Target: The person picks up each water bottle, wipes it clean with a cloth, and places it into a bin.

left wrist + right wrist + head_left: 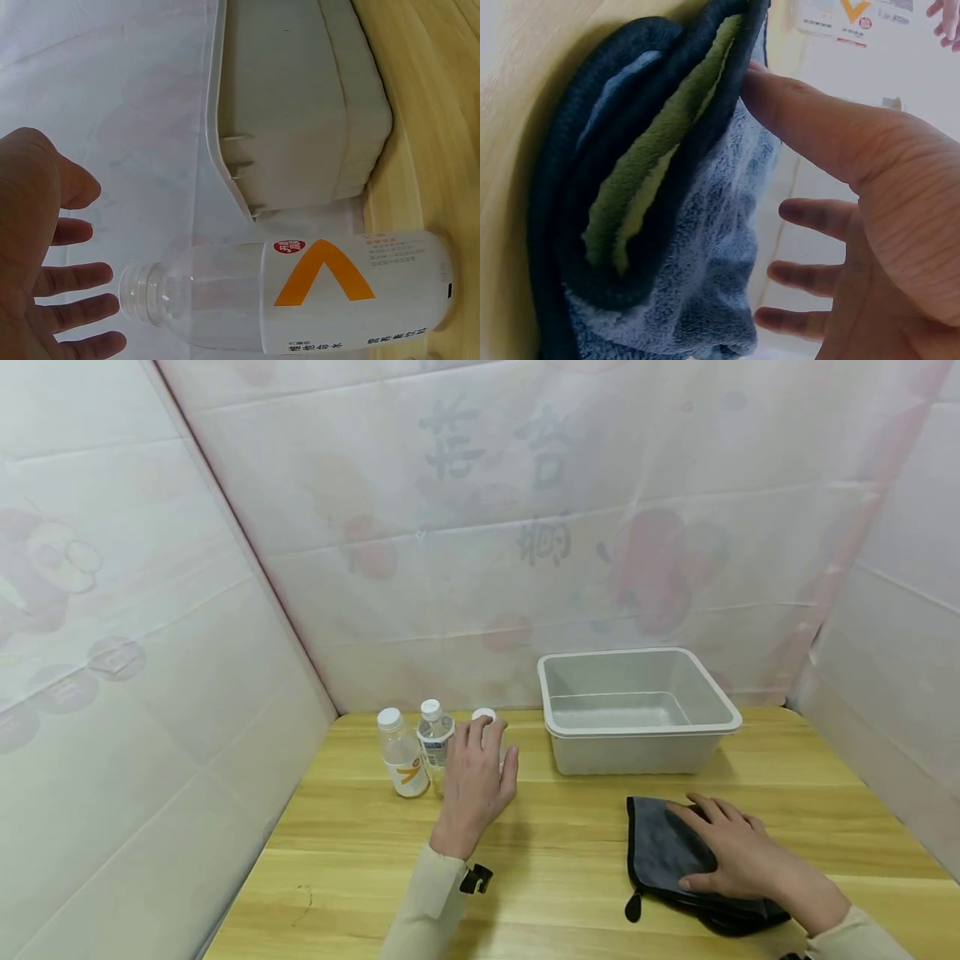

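Two bare hands, the left hand [476,777] and the right hand [738,856], are above the wooden table [337,877]. The left hand is at the right bottle [322,296], which stands upright in the far part, left of the basin [637,753]. In the left wrist view its fingers are stretched and spread beside the neck of this bottle, and they grip nothing. The left bottle [407,768] and the middle bottle [435,739] stand just to the left, close together; if they touch each other, I cannot tell.

The right hand is over the folded grey cloth [663,843], which lies in the near right part, in front of the basin. The fingers are loose and apart, not closed around it; the thumb is at its dark edge, but whether it presses there I cannot say with certainty.

In my judgement, the right bottle is the most delicate thing: it looks light and tall, so a sidewise push at the neck could tip it over. Because the bottles stand so close, the back of the left hand could also knock the middle bottle, and this one could fall against the left bottle. With the cloth, a pinch on only the top layer could unfold it, as its layers seem soft and loose at the edge.
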A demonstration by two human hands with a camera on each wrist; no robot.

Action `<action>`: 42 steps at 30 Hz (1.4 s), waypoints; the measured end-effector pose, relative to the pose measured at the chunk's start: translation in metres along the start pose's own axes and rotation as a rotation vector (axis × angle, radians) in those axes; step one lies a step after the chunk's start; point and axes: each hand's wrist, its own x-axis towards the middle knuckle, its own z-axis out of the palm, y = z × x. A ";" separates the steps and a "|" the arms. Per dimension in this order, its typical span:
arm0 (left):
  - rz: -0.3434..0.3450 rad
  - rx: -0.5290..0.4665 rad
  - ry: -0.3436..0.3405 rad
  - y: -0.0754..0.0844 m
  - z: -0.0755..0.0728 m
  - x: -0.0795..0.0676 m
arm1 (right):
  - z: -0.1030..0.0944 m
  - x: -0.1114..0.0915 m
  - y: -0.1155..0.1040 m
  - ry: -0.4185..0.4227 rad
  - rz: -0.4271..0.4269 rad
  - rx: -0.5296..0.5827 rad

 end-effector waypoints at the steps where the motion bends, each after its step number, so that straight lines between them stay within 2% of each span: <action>1: -0.004 -0.001 -0.005 0.000 0.000 0.000 | 0.000 0.001 0.001 -0.007 0.003 0.004; 6: -0.017 -0.001 -0.028 0.000 0.001 0.000 | 0.001 0.002 0.009 -0.070 0.015 0.049; 11: -0.024 0.000 -0.048 -0.001 0.002 0.000 | 0.002 0.001 0.015 -0.128 -0.014 0.084; 21: -0.029 0.020 -0.063 -0.004 0.002 0.000 | 0.003 0.006 0.015 -0.211 -0.036 0.152; 27: -0.029 0.020 -0.057 -0.005 0.001 0.001 | 0.004 0.010 0.016 -0.190 -0.061 0.161; 32: -0.036 0.010 -0.059 -0.005 0.001 0.002 | 0.005 0.014 0.017 -0.171 -0.046 0.130; 37: -0.044 0.012 -0.060 -0.005 0.000 0.001 | 0.006 0.016 0.017 -0.100 -0.034 0.060; 42: -0.021 0.018 -0.033 -0.005 0.000 0.002 | 0.009 0.014 0.019 -0.013 -0.042 0.009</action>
